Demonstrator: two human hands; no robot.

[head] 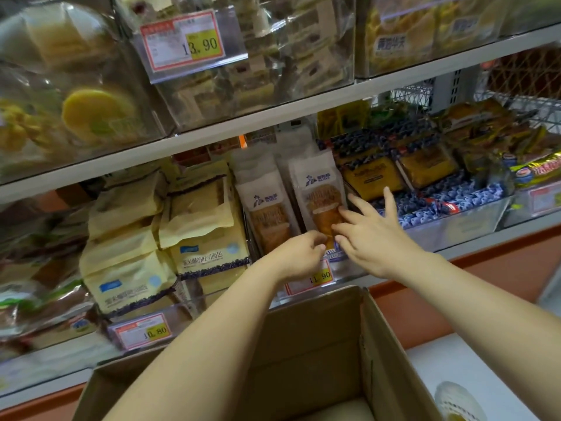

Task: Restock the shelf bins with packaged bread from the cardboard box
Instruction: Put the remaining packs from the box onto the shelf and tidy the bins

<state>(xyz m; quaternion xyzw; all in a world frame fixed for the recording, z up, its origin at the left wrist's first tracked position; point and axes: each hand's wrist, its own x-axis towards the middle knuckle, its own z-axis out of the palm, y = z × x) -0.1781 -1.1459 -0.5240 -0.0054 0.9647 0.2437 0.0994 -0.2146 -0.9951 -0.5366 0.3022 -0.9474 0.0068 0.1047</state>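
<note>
the right hand (375,235) is being held open, fingers spread, with its fingertips being pressed flat on the front of the bread packet (321,192). the left hand (299,253) is being held curled, and the packet's lower edge seems to be being pinched between thumb and fingers. the packet is being stood upright in the shelf bin (343,273), just beside a matching packet (267,214) and beyond the open cardboard box (303,344).

it is being judged light, soft and easily crushed, and its film slippery. it is probably best taken by the sealed ends or flat faces, not squeezed across the loaf. the wrapper is being seen as matte whitish film with a clear window, through which golden-brown bread is being shown. the bin is being read as rigid clear plastic, the box as stiff brown board.
</note>
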